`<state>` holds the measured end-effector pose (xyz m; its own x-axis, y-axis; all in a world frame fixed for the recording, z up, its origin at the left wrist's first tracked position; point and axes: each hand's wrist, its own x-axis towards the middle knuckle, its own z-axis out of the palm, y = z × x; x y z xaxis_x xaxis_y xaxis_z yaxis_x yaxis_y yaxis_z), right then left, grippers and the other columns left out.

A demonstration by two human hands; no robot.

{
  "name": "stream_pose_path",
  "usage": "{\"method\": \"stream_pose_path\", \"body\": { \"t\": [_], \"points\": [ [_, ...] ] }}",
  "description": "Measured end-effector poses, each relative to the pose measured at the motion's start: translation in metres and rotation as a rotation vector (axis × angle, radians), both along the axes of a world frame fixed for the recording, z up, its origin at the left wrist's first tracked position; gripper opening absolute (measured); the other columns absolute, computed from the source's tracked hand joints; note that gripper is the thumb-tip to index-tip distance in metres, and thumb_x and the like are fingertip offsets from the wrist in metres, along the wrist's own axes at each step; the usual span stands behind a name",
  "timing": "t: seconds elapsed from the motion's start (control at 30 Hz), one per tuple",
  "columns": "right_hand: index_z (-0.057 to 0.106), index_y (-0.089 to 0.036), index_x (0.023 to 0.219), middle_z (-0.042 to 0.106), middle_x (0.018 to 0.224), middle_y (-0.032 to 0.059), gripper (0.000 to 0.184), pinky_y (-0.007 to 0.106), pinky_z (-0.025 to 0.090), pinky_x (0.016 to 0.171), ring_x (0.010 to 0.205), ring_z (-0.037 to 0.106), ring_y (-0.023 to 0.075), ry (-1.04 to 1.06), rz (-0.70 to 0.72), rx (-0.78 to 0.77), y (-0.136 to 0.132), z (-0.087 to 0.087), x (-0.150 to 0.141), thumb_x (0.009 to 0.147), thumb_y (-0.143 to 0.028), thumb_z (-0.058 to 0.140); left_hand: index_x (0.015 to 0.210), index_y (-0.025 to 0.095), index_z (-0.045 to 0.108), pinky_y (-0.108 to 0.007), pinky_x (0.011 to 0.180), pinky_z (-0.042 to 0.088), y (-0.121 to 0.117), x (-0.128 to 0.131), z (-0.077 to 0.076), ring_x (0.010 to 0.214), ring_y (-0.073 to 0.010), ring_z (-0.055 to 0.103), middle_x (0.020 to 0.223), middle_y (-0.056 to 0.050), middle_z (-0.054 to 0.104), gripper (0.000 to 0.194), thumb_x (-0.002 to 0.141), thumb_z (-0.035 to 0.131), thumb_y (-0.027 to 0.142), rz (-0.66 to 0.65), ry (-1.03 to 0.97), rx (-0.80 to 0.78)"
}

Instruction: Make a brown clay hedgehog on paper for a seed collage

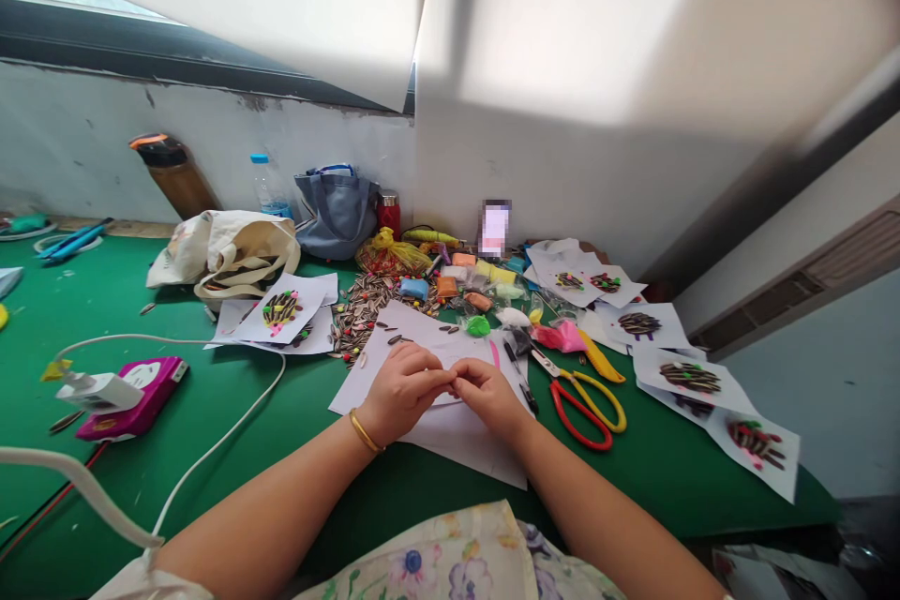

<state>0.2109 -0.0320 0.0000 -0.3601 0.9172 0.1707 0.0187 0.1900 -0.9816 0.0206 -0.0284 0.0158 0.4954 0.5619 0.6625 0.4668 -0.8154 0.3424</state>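
Over white paper sheets at the table's middle, my left hand and my right hand meet at the fingertips. Both are closed in a pinch; whatever lies between the fingers is hidden or too small to make out. Just beyond them a pile of striped sunflower seeds is mixed with small coloured beads. Lumps of coloured clay lie behind the paper, among them a green lump and a pink lump. A black pen rests beside my right hand, with red-and-yellow-handled scissors farther right.
Paper cards with seed pictures lie at the right and left. A yellow cutter is near the scissors. A purple power strip with a white cable occupies the left. Bags, bottles and a phone stand along the wall.
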Motion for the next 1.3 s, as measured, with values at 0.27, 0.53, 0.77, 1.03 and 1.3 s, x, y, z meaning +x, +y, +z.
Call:
{"method": "stream_pose_path", "body": {
  "t": [0.27, 0.53, 0.77, 1.03, 1.3],
  "points": [
    [0.068, -0.018, 0.079, 0.063, 0.073, 0.0003, 0.013, 0.026, 0.044, 0.067, 0.07, 0.055, 0.0139, -0.012, 0.044, -0.055, 0.0019, 0.0015, 0.0024, 0.078, -0.03, 0.062, 0.092, 0.023, 0.068, -0.035, 0.081, 0.044, 0.0004, 0.0003, 0.0045, 0.077, -0.0152, 0.057, 0.079, -0.001, 0.068, 0.005, 0.088, 0.066, 0.025, -0.011, -0.031, 0.169],
    [0.066, -0.019, 0.076, 0.062, 0.074, 0.0003, 0.009, 0.027, 0.044, 0.069, 0.072, 0.056, 0.015, -0.02, 0.0, -0.003, 0.0036, 0.0, 0.0033, 0.076, -0.028, 0.064, 0.093, 0.022, 0.068, -0.037, 0.081, 0.045, -0.0014, 0.0038, 0.0043, 0.077, -0.0162, 0.057, 0.079, -0.002, 0.067, 0.007, 0.088, 0.063, 0.02, -0.002, -0.019, 0.185],
    [0.069, -0.019, 0.079, 0.062, 0.077, 0.001, 0.012, 0.028, 0.044, 0.073, 0.076, 0.056, 0.0155, -0.02, 0.031, 0.007, 0.0015, 0.0053, 0.0047, 0.08, -0.029, 0.063, 0.099, 0.023, 0.068, -0.036, 0.079, 0.045, -0.0007, 0.0019, 0.0056, 0.075, -0.0149, 0.057, 0.081, -0.002, 0.067, 0.012, 0.09, 0.061, 0.02, -0.008, -0.037, 0.166],
    [0.07, -0.019, 0.081, 0.061, 0.077, 0.0008, 0.021, 0.029, 0.044, 0.075, 0.077, 0.056, 0.0158, 0.016, 0.06, -0.002, 0.0013, 0.0063, 0.0067, 0.083, -0.04, 0.065, 0.095, 0.023, 0.068, -0.035, 0.079, 0.046, -0.0002, 0.0023, 0.0064, 0.074, -0.0142, 0.058, 0.08, -0.002, 0.068, 0.008, 0.089, 0.065, 0.025, 0.001, -0.054, 0.164],
    [0.068, -0.02, 0.078, 0.061, 0.078, 0.001, 0.014, 0.029, 0.045, 0.075, 0.078, 0.057, 0.016, -0.01, 0.037, 0.021, 0.0036, 0.0021, 0.0051, 0.08, -0.033, 0.066, 0.094, 0.023, 0.068, -0.036, 0.081, 0.045, -0.0001, 0.0035, 0.0026, 0.073, -0.0137, 0.058, 0.08, -0.001, 0.068, 0.007, 0.088, 0.066, 0.023, -0.017, -0.052, 0.185]
  ]
}}
